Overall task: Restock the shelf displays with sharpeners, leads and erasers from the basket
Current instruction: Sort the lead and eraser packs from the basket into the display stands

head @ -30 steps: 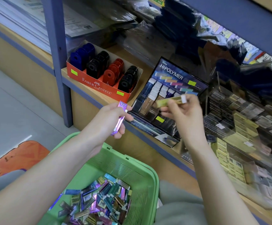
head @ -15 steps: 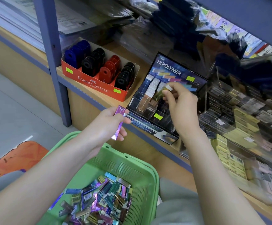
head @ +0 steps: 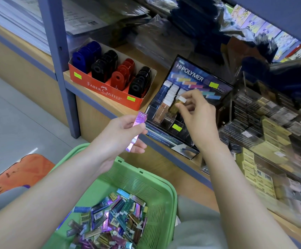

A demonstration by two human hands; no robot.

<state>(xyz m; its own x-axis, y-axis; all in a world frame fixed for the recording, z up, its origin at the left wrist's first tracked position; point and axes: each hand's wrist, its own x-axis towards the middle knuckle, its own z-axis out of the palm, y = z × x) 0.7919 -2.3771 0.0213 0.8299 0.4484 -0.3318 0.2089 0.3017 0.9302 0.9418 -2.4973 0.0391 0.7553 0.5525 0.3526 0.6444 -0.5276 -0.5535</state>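
Note:
My left hand (head: 122, 132) holds a shiny purple eraser (head: 136, 129) upright in front of the shelf edge, above the green basket (head: 157, 184). My right hand (head: 196, 114) pinches a gold eraser (head: 176, 105) by its white tip and has it partly down in a slot of the black Hi-Polymer display (head: 182, 108), beside a bronze eraser (head: 161, 112). Several coloured metallic erasers (head: 113, 221) lie loose in the basket.
A red Faber-Castell box (head: 108, 90) of blue, black and red sharpeners stands on the shelf left of the display. Clear racks of lead cases (head: 265, 123) fill the right. A blue shelf post (head: 59, 60) rises at left. An orange mat (head: 20, 173) lies on the floor.
My right hand carried the gold eraser from in front of the display up to its slots and lowered it into one. My left hand kept the purple eraser almost still.

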